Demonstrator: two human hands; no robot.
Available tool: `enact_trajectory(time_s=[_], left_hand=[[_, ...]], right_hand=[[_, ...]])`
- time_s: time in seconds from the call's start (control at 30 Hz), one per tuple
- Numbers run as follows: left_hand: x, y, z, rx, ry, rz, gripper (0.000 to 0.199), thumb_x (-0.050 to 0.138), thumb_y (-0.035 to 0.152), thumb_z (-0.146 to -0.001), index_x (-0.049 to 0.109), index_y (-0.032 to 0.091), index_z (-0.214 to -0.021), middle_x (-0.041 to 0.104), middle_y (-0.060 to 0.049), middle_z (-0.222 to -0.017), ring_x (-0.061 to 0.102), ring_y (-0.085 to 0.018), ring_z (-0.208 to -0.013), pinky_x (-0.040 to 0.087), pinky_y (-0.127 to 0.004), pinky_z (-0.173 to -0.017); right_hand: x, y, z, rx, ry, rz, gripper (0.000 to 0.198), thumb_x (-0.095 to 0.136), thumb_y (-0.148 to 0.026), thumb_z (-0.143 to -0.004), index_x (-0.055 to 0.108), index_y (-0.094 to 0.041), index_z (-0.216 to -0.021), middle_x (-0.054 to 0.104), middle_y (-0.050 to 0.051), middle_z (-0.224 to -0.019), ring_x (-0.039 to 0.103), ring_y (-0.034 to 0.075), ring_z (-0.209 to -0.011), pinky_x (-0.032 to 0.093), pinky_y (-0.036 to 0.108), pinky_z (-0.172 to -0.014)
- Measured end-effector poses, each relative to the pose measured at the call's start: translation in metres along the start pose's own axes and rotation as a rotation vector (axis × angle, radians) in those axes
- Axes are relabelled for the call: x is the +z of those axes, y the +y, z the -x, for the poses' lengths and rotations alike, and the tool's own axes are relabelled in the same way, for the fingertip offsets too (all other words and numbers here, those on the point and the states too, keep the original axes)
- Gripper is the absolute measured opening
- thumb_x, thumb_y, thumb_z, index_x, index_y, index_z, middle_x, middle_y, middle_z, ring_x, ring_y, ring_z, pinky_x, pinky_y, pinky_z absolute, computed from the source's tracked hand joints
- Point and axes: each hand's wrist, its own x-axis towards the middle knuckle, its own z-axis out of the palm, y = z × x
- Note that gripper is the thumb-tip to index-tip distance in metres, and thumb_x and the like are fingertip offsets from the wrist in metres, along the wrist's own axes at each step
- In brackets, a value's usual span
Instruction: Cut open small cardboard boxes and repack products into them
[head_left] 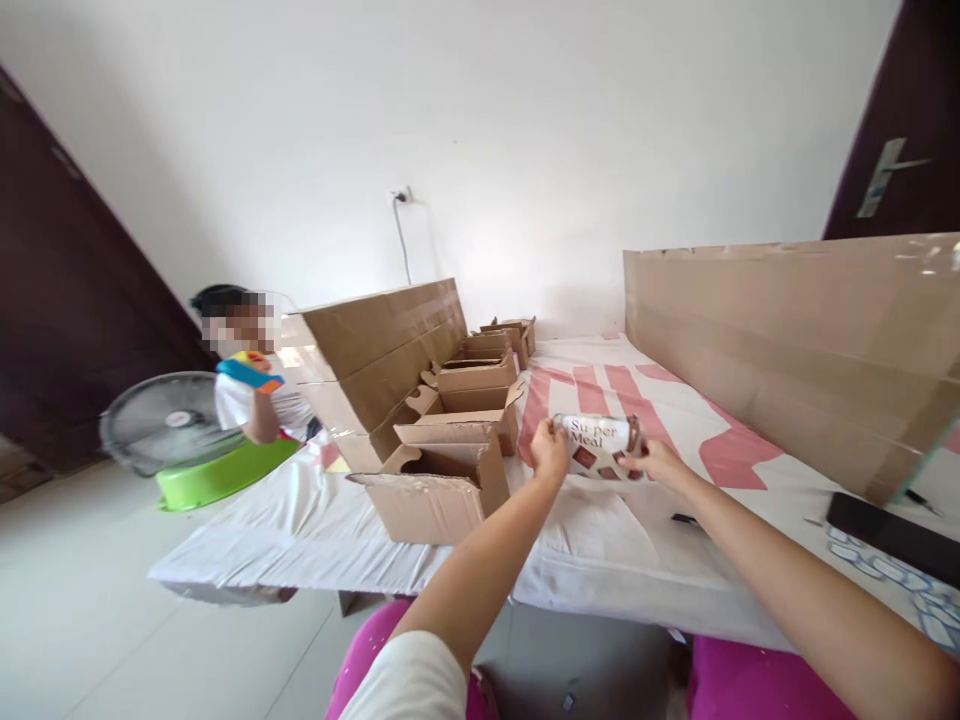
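Observation:
Both my hands hold a printed package (598,437) lettered "Su-per Meal", white with brown shapes, over the cloth-covered table (592,530). My left hand (551,448) grips its left end, fingers closed on the edge. At the other end, my right hand (654,460) pinches the lower corner. Whether it is a pouch or a canister I cannot tell. Left of my hands stands a row of open cardboard boxes, the nearest box (435,495) with its flaps up. A small black object (684,519) lies below my right hand.
Tall cardboard panels stand on the left (382,350) and right (780,350) of the table. A black phone-like object (896,535) lies at the right edge. Beyond the left end are a person (262,410) holding a colourful toy, a fan (176,420) and a green tub (225,475).

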Motion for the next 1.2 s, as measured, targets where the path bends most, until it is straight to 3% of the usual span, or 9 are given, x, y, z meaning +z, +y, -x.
enact_trajectory(time_s=[0.1, 0.2, 0.37, 0.53, 0.67, 0.83, 1.0, 1.1, 1.2], left_hand=[[-0.022, -0.015, 0.040, 0.053, -0.044, 0.015, 0.018, 0.052, 0.015, -0.085, 0.061, 0.018, -0.100, 0.070, -0.004, -0.094, 0.065, -0.016, -0.088, 0.048, -0.028, -0.082], [-0.045, -0.017, 0.071, 0.101, -0.076, 0.022, 0.015, 0.054, 0.018, -0.084, 0.062, 0.019, -0.096, 0.069, -0.002, -0.088, 0.063, -0.015, -0.080, 0.048, -0.026, -0.075], [-0.075, -0.014, 0.092, 0.132, -0.090, -0.036, 0.015, 0.052, 0.027, -0.087, 0.062, 0.021, -0.097, 0.070, -0.002, -0.088, 0.062, -0.017, -0.077, 0.048, -0.029, -0.074], [-0.091, -0.035, 0.096, 0.036, -0.125, -0.265, 0.027, 0.050, 0.028, -0.088, 0.060, 0.021, -0.112, 0.071, -0.009, -0.100, 0.066, -0.024, -0.091, 0.050, -0.038, -0.084], [-0.093, -0.052, 0.102, 0.035, -0.177, -0.281, 0.042, 0.053, 0.016, -0.082, 0.056, 0.017, -0.123, 0.067, -0.015, -0.115, 0.063, -0.028, -0.107, 0.048, -0.041, -0.096], [-0.098, -0.049, 0.116, 0.398, -0.254, -0.438, 0.047, 0.041, 0.010, -0.084, 0.050, 0.019, -0.129, 0.044, -0.017, -0.144, 0.059, -0.030, -0.115, 0.052, -0.044, -0.089], [-0.114, -0.031, 0.122, 0.856, -0.248, -0.399, 0.033, 0.039, 0.013, -0.087, 0.058, 0.020, -0.113, 0.064, -0.012, -0.116, 0.066, -0.021, -0.093, 0.053, -0.034, -0.077], [-0.132, -0.014, 0.116, 0.997, -0.095, -0.290, 0.028, 0.038, 0.013, -0.088, 0.059, 0.020, -0.106, 0.069, -0.009, -0.095, 0.064, -0.019, -0.083, 0.050, -0.033, -0.076], [-0.158, 0.002, 0.103, 0.969, 0.152, -0.203, 0.025, 0.041, 0.013, -0.087, 0.059, 0.021, -0.102, 0.068, -0.009, -0.091, 0.061, -0.020, -0.083, 0.048, -0.036, -0.078]], right_hand=[[0.002, 0.010, 0.036, 0.003, -0.114, -0.011, 0.037, 0.083, -0.036, -0.048, 0.070, -0.016, -0.076, 0.073, 0.007, -0.072, 0.067, 0.025, -0.068, 0.054, 0.035, -0.061], [0.008, 0.014, 0.066, 0.034, -0.204, -0.091, 0.045, 0.085, -0.043, -0.048, 0.073, -0.017, -0.081, 0.075, 0.009, -0.080, 0.069, 0.029, -0.076, 0.056, 0.041, -0.072], [0.025, 0.014, 0.098, 0.026, -0.264, -0.138, 0.047, 0.081, -0.048, -0.060, 0.074, -0.017, -0.095, 0.075, 0.013, -0.100, 0.068, 0.034, -0.096, 0.052, 0.048, -0.090], [0.043, 0.040, 0.105, 0.025, -0.145, -0.075, 0.053, 0.076, -0.052, -0.066, 0.067, -0.019, -0.106, 0.073, 0.014, -0.107, 0.068, 0.035, -0.099, 0.052, 0.052, -0.089], [0.052, 0.067, 0.104, -0.039, 0.040, 0.128, 0.058, 0.069, -0.058, -0.070, 0.059, -0.020, -0.113, 0.071, 0.012, -0.111, 0.064, 0.033, -0.107, 0.048, 0.050, -0.096], [0.058, 0.080, 0.108, -0.104, 0.249, 0.336, 0.079, 0.058, -0.069, -0.073, 0.048, -0.014, -0.128, 0.057, 0.020, -0.128, 0.054, 0.035, -0.118, 0.046, 0.049, -0.097], [0.058, 0.078, 0.110, -0.247, 0.303, 0.498, 0.075, 0.049, -0.077, -0.075, 0.056, -0.013, -0.113, 0.061, 0.020, -0.114, 0.055, 0.036, -0.109, 0.044, 0.053, -0.094], [0.058, 0.076, 0.111, -0.314, 0.296, 0.555, 0.067, 0.047, -0.075, -0.078, 0.057, -0.016, -0.108, 0.063, 0.017, -0.108, 0.056, 0.035, -0.104, 0.042, 0.054, -0.095], [0.058, 0.076, 0.112, -0.364, 0.305, 0.565, 0.064, 0.045, -0.074, -0.081, 0.057, -0.016, -0.106, 0.063, 0.016, -0.106, 0.056, 0.033, -0.101, 0.044, 0.052, -0.092]])
